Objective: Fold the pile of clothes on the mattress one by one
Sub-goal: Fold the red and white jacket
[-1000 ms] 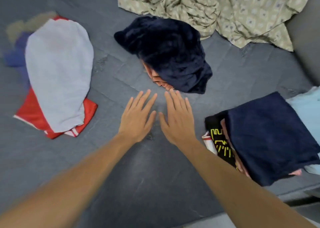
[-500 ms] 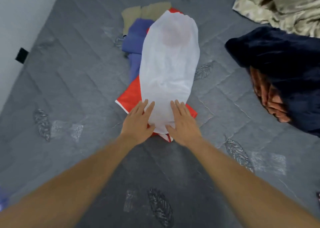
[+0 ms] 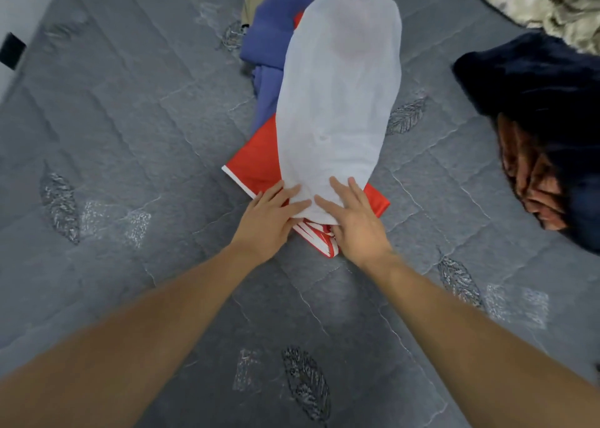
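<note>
We have both hands on the near end of the white garment point(image 3: 337, 102), which lies on top of the pile on the grey mattress point(image 3: 130, 167). Our left hand point(image 3: 269, 219) and right hand point(image 3: 354, 223) rest on it with fingers straight, gripping nothing. Under it lie a red garment point(image 3: 256, 164) and a blue garment point(image 3: 269, 54); a dark blue heap point(image 3: 535, 86) sits to the right.

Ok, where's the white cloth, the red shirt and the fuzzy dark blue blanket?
white cloth point(image 3: 337, 102), head view, middle of its top
red shirt with white stripes point(image 3: 256, 164), head view, left red part
fuzzy dark blue blanket point(image 3: 532, 76), head view, upper surface
</note>
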